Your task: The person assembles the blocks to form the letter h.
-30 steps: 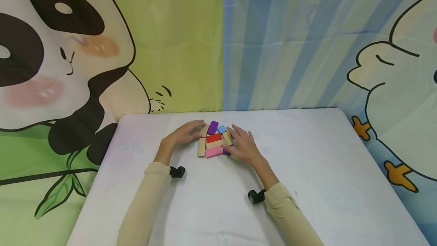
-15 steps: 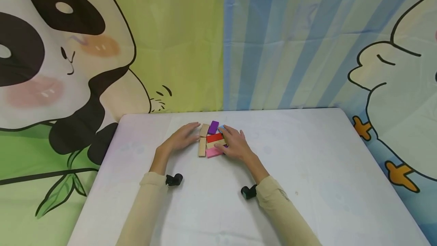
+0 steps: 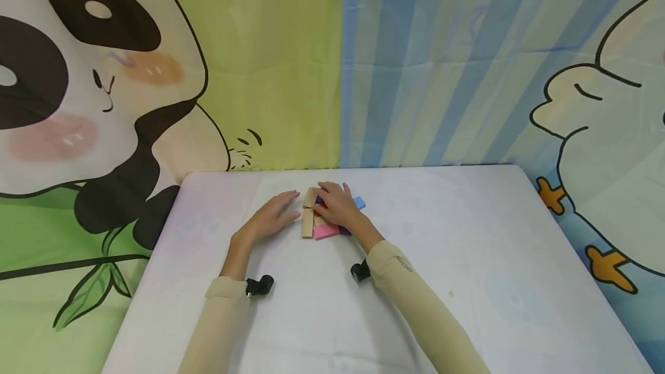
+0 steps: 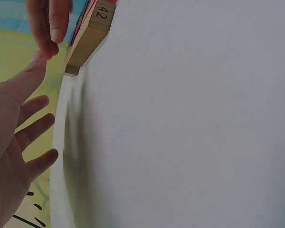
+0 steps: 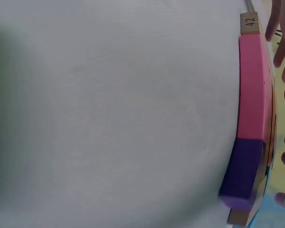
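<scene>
Several wooden blocks lie together on the table. Among them are a pink block [image 3: 326, 231], a plain block [image 3: 307, 224] on the left side, another plain block [image 3: 309, 197] behind it, and a dark purple block [image 5: 242, 168] by the pink one's end. A blue block [image 3: 359, 202] shows to the right of my right hand [image 3: 339, 208]. That hand is over the blocks with its fingers extended to the left, hiding the red block and most of the purple one behind. My left hand [image 3: 272, 216] is spread just left of the blocks, apart from them and holding nothing.
A white cloth covers the table [image 3: 467, 281]. Behind it hang curtains with a panda [image 3: 119, 91] and a white bird [image 3: 613, 143]. Small black cameras [image 3: 260, 285] sit on both wrists. The plain block's end bears the number 42 in the wrist views.
My right hand has moved left across the blocks. The blue block now shows farther right. My left hand has drawn back slightly to the left, away from the plain blocks.
</scene>
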A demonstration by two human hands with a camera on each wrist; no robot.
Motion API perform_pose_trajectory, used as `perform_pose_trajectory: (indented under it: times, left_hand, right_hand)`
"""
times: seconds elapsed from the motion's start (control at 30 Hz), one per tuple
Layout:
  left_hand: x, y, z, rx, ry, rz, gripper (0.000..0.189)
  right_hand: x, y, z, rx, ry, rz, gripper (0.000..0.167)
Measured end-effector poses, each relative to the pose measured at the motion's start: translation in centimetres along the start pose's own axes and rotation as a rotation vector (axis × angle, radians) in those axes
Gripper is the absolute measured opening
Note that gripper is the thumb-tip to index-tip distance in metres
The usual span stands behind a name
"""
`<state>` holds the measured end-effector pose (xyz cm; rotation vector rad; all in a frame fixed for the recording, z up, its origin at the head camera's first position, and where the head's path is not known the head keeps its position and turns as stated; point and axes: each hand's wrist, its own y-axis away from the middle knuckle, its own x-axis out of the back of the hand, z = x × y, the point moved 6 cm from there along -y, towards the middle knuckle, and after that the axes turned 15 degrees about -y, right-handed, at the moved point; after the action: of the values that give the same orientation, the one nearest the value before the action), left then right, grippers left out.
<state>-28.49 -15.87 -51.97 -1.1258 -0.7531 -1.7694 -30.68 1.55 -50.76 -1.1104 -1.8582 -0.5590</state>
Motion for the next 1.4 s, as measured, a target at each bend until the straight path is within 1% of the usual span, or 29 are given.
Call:
perform_pose_trajectory:
  times: [0.07, 0.13, 0.27, 0.4, 0.53, 0.7, 0.83, 0.97, 1.17, 1.3, 1.4]
  left_hand:
    - [0.0, 0.7, 0.2, 0.009, -0.010, 0.006, 0.060]
    - [0.0, 1.4, 0.4, 0.004, -0.024, 0.011, 0.062]
    - [-0.1, 3.0, 0.6, 0.004, -0.065, 0.022, 0.066]
    - [-0.1, 4.7, 0.4, 0.020, -0.089, 0.030, 0.067]
    - [0.1, 6.3, -0.1, 0.022, -0.107, 0.032, 0.068]
    - [0.4, 8.0, -0.7, 0.030, -0.115, 0.039, 0.069]
    - [0.4, 9.0, -1.0, 0.033, -0.118, 0.039, 0.070]
    - [0.7, 9.7, -0.9, 0.036, -0.107, 0.045, 0.070]
    - [0.6, 10.4, -1.0, 0.054, -0.100, 0.039, 0.070]
    - [0.7, 11.0, -1.3, 0.070, -0.098, 0.040, 0.070]
    - [0.9, 11.4, -1.6, 0.072, -0.106, 0.047, 0.069]
  right_hand:
    - [-0.1, -0.6, -0.3, -0.019, 0.018, -0.027, 0.043]
    - [-0.1, -0.9, -0.6, -0.044, 0.040, -0.053, 0.039]
    - [0.2, -1.3, -1.2, -0.078, 0.060, -0.078, 0.035]
    - [0.4, -1.6, -1.6, -0.081, 0.083, -0.089, 0.036]
    - [0.3, -1.9, -1.5, -0.083, 0.120, -0.094, 0.038]
    - [0.4, -2.0, -1.4, -0.066, 0.118, -0.081, 0.040]
    - [0.4, -2.0, -1.2, -0.058, 0.101, -0.084, 0.041]
    - [0.2, -2.3, -1.2, -0.047, 0.099, -0.091, 0.042]
    - [0.1, -2.4, -1.2, 0.026, 0.068, -0.076, 0.040]
    - [0.2, -2.4, -1.3, 0.063, 0.020, -0.067, 0.041]
    - [0.3, -2.5, -1.5, 0.078, -0.049, -0.054, 0.041]
